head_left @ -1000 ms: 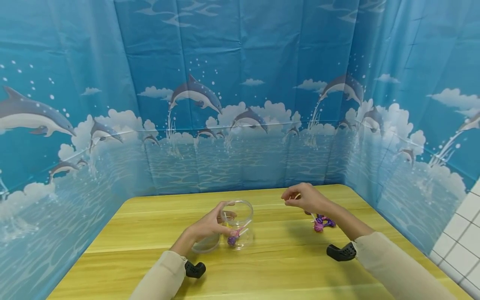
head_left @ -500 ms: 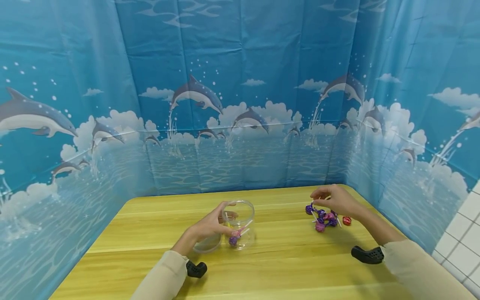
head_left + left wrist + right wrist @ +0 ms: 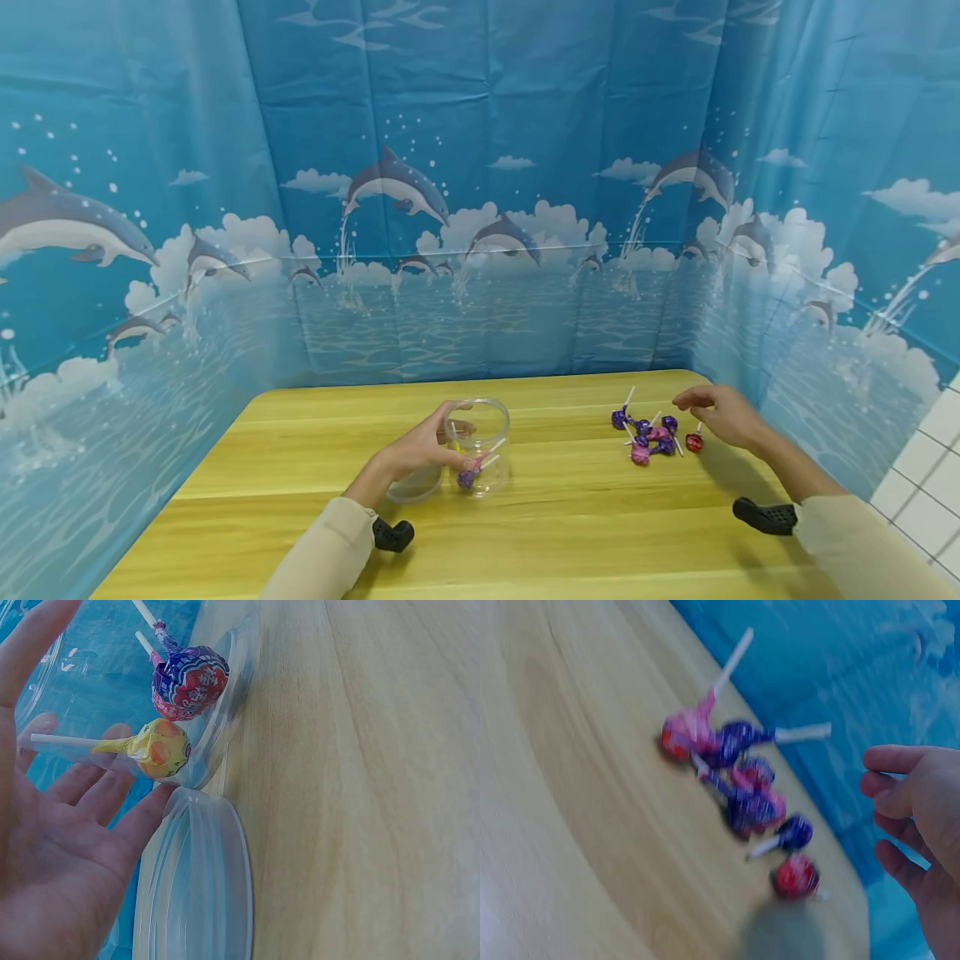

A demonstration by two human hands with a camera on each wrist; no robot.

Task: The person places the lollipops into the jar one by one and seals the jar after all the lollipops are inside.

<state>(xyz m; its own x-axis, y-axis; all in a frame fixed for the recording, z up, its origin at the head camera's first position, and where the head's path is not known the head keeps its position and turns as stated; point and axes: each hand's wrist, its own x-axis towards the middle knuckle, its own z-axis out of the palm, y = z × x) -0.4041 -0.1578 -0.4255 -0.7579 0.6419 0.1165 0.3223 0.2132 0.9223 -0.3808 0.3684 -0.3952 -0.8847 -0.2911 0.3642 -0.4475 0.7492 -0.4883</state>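
My left hand [image 3: 422, 450] holds a clear plastic jar [image 3: 487, 421] upright on the table, fingers and thumb curved round its wall. Through the wall show a yellow lollipop [image 3: 161, 748] and purple and pink ones [image 3: 191, 681], sticks slanting up. The jar's round lid [image 3: 217, 877] lies beside it, partly under my hand in the head view. Over the far right of the table hovers my right hand [image 3: 726, 414], fingers loosely bent, holding nothing. Closest to it is a red lollipop [image 3: 694, 442], next to a pile of purple and pink lollipops [image 3: 652, 437].
The yellow wood-grain table [image 3: 555, 533] ends at a blue dolphin-print curtain [image 3: 480, 325] behind and at both sides. White wall tiles [image 3: 918, 483] show at the right. Each wrist carries a black camera mount [image 3: 765, 517].
My right hand has moved rightward, from beside the jar across the lollipop pile to near the red lollipop. A purple lollipop now lies at the pile's left edge. The left hand keeps its hold.
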